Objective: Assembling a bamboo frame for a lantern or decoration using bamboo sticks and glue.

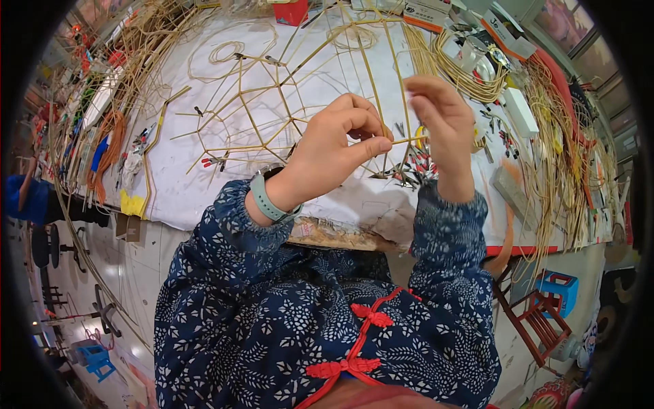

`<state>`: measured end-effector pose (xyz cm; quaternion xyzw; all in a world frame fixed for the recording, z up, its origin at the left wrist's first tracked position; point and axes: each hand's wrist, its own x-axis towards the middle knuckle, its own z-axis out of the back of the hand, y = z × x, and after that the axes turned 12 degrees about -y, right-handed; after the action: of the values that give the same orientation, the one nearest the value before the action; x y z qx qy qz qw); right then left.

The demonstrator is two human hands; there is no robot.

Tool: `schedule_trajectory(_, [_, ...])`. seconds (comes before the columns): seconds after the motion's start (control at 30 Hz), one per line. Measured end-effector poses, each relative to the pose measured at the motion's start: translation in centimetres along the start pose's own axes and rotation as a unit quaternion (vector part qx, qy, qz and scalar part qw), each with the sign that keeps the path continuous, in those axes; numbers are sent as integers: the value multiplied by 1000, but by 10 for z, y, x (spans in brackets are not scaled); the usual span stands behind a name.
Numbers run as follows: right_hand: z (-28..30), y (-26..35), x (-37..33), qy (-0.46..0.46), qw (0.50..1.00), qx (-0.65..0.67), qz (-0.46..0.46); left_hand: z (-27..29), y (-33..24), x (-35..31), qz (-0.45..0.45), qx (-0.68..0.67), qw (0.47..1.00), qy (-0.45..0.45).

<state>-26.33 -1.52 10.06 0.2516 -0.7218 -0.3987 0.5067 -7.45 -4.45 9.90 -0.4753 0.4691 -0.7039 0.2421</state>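
My left hand [340, 140], with a pale green watch strap [266, 199] at its wrist, pinches a thin bamboo strip [403, 141] between thumb and fingers. The strip points right, toward my right hand [446, 129]. That hand is raised and slightly blurred, its thumb and bent fingers apart with nothing visible between them. Something yellow [420, 136], partly hidden, shows beside its palm. Beyond my left hand lies an open frame of joined bamboo strips [253, 123], with small clips on some joints. Several red-and-black clips [417, 167] lie below my hands.
White paper [204, 75] covers the table. Bundled strips and tools crowd its left side; coiled strips [470, 85], a white box [521, 112] and a grey block [514, 193] are on the right. A red box [291, 12] stands at the back. A blue stool [558, 292] is on the floor.
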Motion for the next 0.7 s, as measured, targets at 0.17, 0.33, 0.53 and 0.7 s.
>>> schedule_trajectory(0.17, [16, 44, -42, -137, 971, -173, 89, -10, 5, 6, -33, 19, 999, 0])
schedule_trajectory(0.33, [-18, 54, -53, -57, 909, -401, 94, -13, 7, 6, -23, 22, 999, -30])
schedule_trajectory(0.53, [-26, 43, -44, -57, 905, -407, 109, -13, 7, 8, -28, 32, 999, -12])
schedule_trajectory(0.7, [-31, 40, -43, -55, 854, -447, 262, -7, 7, 12, -9, -3, 1000, 4])
